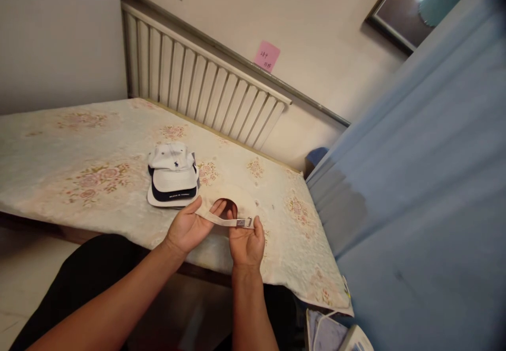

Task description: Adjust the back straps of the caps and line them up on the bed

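Cream cap point(245, 202), left hand point(190, 230) and right hand point(246, 244) clamped on its back edge, roomy floral cloth point(286, 240) to the right

We've room on cloth point(290, 259), R of our R hand point(247, 243); cap stack point(174, 174) blocks just past our L hand point(190, 230), w/ heater point(200, 79) at back, curtain point(399, 182) far R.

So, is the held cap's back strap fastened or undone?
Fastened, it seems: the strap runs unbroken across the cap's rear opening to the metal clasp.
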Demonstrator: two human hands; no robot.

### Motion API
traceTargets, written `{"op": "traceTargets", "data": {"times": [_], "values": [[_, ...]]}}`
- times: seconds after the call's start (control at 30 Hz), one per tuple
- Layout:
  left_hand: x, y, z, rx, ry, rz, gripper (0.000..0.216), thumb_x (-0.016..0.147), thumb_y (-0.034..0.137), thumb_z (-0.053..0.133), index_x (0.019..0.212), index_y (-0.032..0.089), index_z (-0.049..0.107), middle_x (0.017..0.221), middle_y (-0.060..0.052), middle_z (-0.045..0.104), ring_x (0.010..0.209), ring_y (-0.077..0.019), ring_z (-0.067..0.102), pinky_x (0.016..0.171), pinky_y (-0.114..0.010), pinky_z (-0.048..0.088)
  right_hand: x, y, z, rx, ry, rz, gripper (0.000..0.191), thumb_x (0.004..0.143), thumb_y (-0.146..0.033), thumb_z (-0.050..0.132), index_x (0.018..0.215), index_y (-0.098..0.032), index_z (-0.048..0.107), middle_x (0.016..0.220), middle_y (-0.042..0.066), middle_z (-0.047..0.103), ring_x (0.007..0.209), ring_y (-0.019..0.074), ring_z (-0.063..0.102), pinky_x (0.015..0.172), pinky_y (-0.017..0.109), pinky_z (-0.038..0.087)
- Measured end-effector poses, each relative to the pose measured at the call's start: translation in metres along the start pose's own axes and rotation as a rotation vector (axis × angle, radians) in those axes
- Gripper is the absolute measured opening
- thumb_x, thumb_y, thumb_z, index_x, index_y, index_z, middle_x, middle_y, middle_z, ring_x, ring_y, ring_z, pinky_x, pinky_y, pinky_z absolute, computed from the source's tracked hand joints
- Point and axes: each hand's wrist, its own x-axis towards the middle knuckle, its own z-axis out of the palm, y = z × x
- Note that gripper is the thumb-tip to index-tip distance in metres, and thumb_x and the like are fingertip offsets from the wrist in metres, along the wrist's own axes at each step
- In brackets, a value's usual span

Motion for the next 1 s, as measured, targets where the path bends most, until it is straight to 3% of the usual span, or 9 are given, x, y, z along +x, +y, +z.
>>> {"op": "traceTargets", "data": {"times": [0.3,0.5,1.0], "values": [[-0.001,-0.003,-0.002,0.042,-0.004,-0.002,0.045,0.097,0.020,0.038,0.142,0.012,0.040,0.115,-0.019,0.069,0.102,-0.0263,0.069,0.099,-0.047,0.052,-0.003,-0.004,0.003,0.054,0.054,-0.009,0.030,0.089,-0.032,0.047,0.107,-0.017,0.066,0.107,0.007,0.074,0.112,0.0209,0.065,0.112,0.050,0.035],[-0.003,-0.005,0.000,0.061,-0.004,-0.019,0.045,0.096,0.020,0.038,0.140,0.011,0.042,0.114,-0.019,0.068,0.105,-0.0261,0.068,0.099,-0.045,0.052,-0.006,-0.004,0.006,0.035,0.091,0.000,0.036,0.092,-0.035,0.044,0.115,-0.016,0.062,0.120,0.011,0.069,0.118,0.0216,0.061,0.111,0.052,0.036],[-0.009,-0.008,0.003,0.061,0.025,-0.060,0.041,0.096,0.018,0.036,0.135,0.007,0.043,0.103,-0.020,0.069,0.096,-0.0260,0.071,0.083,-0.038,0.061,-0.011,-0.001,0.009,0.091,0.057,0.061,0.032,0.087,-0.034,0.055,0.114,-0.018,0.063,0.124,0.009,0.067,0.122,0.0220,0.058,0.112,0.050,0.035]]}}
